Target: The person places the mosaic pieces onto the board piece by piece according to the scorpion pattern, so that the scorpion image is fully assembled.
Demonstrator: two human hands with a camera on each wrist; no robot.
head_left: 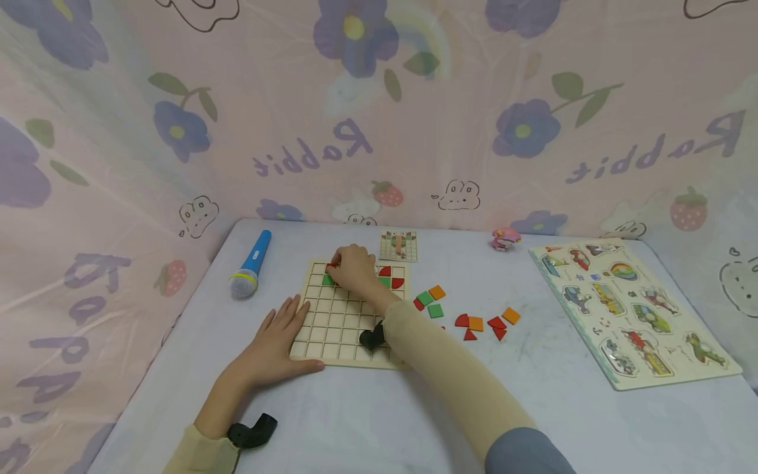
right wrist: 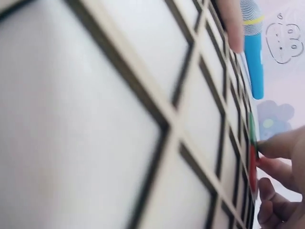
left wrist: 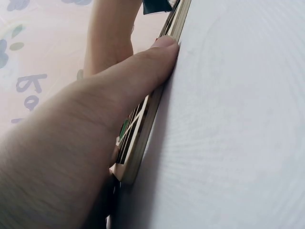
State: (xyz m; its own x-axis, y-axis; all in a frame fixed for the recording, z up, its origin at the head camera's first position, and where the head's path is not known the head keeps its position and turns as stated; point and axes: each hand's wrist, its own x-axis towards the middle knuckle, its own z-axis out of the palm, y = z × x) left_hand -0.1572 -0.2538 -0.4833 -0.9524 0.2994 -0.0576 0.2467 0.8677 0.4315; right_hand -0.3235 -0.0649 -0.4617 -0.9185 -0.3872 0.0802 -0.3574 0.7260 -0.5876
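Observation:
A wooden grid board (head_left: 331,322) lies on the table. My left hand (head_left: 278,349) rests at its left side with fingers spread, the thumb (left wrist: 164,47) along its front edge. Over the board's far rows, my right hand (head_left: 355,270) is bent down, pinching a small red tile (right wrist: 253,171) at the far left cells. Beside that tile sits a green tile (head_left: 328,280). Farther right on the board are more red tiles (head_left: 398,283) and a green tile (head_left: 384,282). The right hand hides part of the far rows.
Loose red, green and orange tiles (head_left: 476,323) lie right of the board. A pattern card (head_left: 408,246) stands behind it. A blue toy microphone (head_left: 253,263) is at left, a pink figurine (head_left: 505,239) at the back, and a picture puzzle board (head_left: 592,329) at right.

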